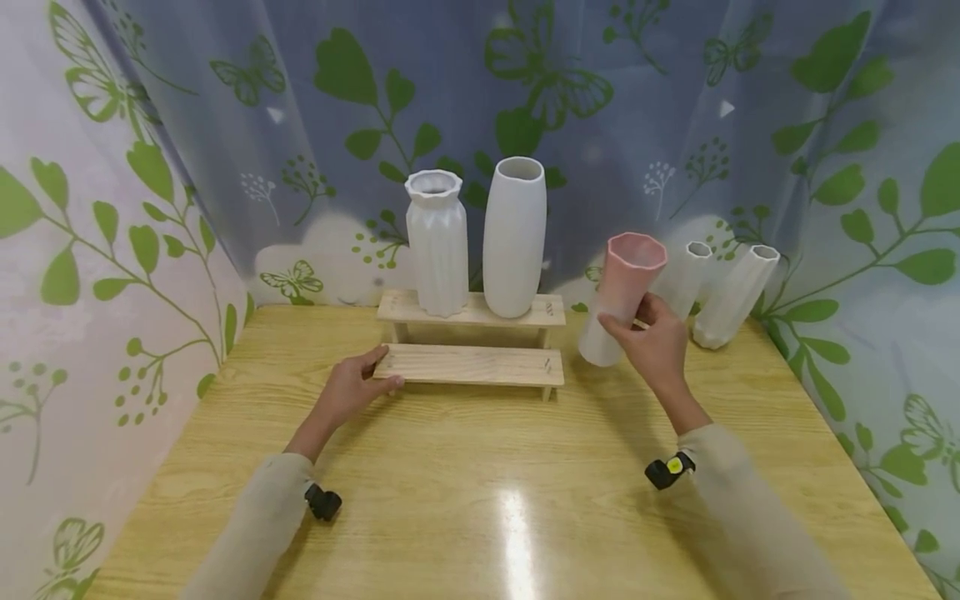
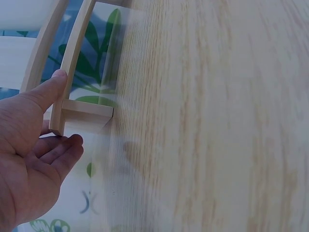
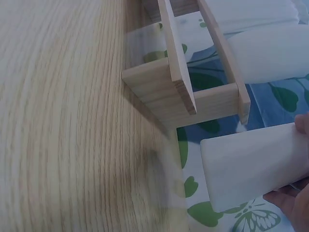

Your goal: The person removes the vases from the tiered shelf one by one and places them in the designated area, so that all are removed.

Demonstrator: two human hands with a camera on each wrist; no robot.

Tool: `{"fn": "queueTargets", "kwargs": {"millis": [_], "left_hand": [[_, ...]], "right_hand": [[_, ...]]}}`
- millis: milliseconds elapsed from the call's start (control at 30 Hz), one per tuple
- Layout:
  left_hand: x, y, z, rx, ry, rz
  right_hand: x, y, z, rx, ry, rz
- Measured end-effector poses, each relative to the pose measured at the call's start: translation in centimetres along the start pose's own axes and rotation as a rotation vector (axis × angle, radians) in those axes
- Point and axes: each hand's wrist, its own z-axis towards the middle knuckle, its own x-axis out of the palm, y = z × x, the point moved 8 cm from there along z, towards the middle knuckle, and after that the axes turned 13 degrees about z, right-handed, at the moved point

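Observation:
My right hand (image 1: 658,343) grips a vase (image 1: 624,292), pink at its wavy rim and fading to white below, tilted beside the right end of a two-tier wooden stand (image 1: 468,365). In the right wrist view, the white base of this vase (image 3: 251,164) appears raised off the table. My left hand (image 1: 351,388) pinches the left end of the lower step. In the left wrist view, the thumb lies on top of that board (image 2: 57,108) with fingers beneath. On the upper step stand a ribbed white vase (image 1: 437,250) with a scalloped rim and a smooth white vase (image 1: 515,242).
Two slim white vases stand at the back right, one (image 1: 688,279) partly behind the right hand, the other (image 1: 731,300) beside it. A leaf-patterned curtain (image 1: 450,83) encloses the back and sides of the wooden table (image 1: 450,483).

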Motion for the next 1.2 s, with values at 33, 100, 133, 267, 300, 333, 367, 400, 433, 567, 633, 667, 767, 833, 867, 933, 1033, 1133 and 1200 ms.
{"fn": "queueTargets", "kwargs": {"millis": [33, 100, 133, 267, 300, 333, 367, 400, 433, 567, 633, 667, 767, 833, 867, 933, 1033, 1133, 1200], "left_hand": [[0.0, 0.0, 0.0, 0.000, 0.001, -0.001], [0.1, 0.0, 0.0, -0.002, 0.001, -0.003], [0.1, 0.0, 0.0, -0.003, 0.002, -0.005], [0.0, 0.0, 0.0, 0.003, 0.001, -0.010], [0.0, 0.1, 0.0, 0.007, 0.000, -0.010], [0.0, 0.1, 0.0, 0.010, -0.001, -0.013], [0.0, 0.1, 0.0, 0.014, -0.002, -0.013], [-0.1, 0.1, 0.0, 0.018, -0.002, -0.016], [0.0, 0.1, 0.0, 0.021, -0.002, -0.015], [0.0, 0.0, 0.0, 0.026, 0.004, -0.024], [0.0, 0.0, 0.0, 0.026, 0.006, -0.025], [0.0, 0.0, 0.0, 0.027, 0.005, -0.026], [0.0, 0.0, 0.0, 0.024, -0.001, -0.023], [0.0, 0.0, 0.0, 0.024, -0.004, -0.015], [0.0, 0.0, 0.0, 0.021, -0.005, -0.015], [0.0, 0.0, 0.0, 0.018, -0.003, -0.014], [0.0, -0.1, 0.0, 0.014, 0.000, -0.016], [0.1, 0.0, 0.1, 0.011, 0.002, -0.011], [0.1, 0.1, 0.0, 0.012, 0.001, -0.005]], "right_hand": [[-0.1, -0.1, 0.2, 0.001, -0.004, -0.012], [-0.2, -0.4, 0.5, 0.009, -0.010, -0.033], [-0.2, -0.5, 0.7, 0.010, -0.011, -0.041], [-0.1, -0.8, 1.7, 0.001, -0.006, -0.081], [0.1, -0.8, 2.0, -0.004, 0.000, -0.080], [0.2, -0.9, 2.2, -0.010, 0.006, -0.077], [0.3, -1.0, 2.5, -0.011, 0.013, -0.074], [0.5, -1.0, 2.7, -0.014, 0.018, -0.068], [0.6, -1.2, 2.9, -0.014, 0.025, -0.059], [0.9, -1.9, 3.7, 0.013, 0.031, -0.037], [1.0, -2.3, 4.0, 0.030, 0.020, -0.044], [1.0, -2.5, 4.2, 0.037, 0.013, -0.052], [1.0, -3.0, 4.4, 0.048, -0.007, -0.078], [1.0, -3.3, 4.5, 0.047, -0.010, -0.082], [1.0, -3.5, 4.5, 0.048, -0.011, -0.077], [1.0, -3.8, 4.5, 0.046, -0.009, -0.067], [1.0, -4.3, 4.5, 0.039, -0.008, -0.062], [1.0, -4.6, 4.6, 0.031, -0.008, -0.070], [1.0, -4.8, 4.6, 0.027, -0.010, -0.063]]}}
